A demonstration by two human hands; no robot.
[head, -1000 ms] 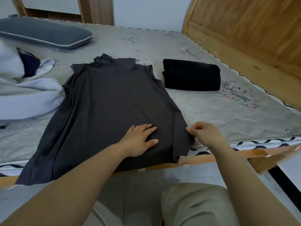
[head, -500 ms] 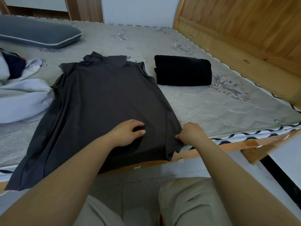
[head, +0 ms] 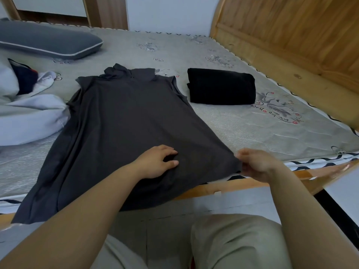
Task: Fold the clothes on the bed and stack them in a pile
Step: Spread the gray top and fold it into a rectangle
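Charcoal sleeveless top (head: 124, 121) lies flat on the mattress (head: 252, 129), hem overhanging. Left hand (head: 155, 162) pinches a fold mid-hem; right hand (head: 256, 164) grips the hem corner (pull taut, evenly, before folding).

We see a home bedroom: a bed (head: 252, 121) with wooden headboard (head: 291, 35) beyond our hands, pillow (head: 46, 39) far left.

A grey pillow (head: 48, 40) lies beside the wooden headboard (head: 291, 35).
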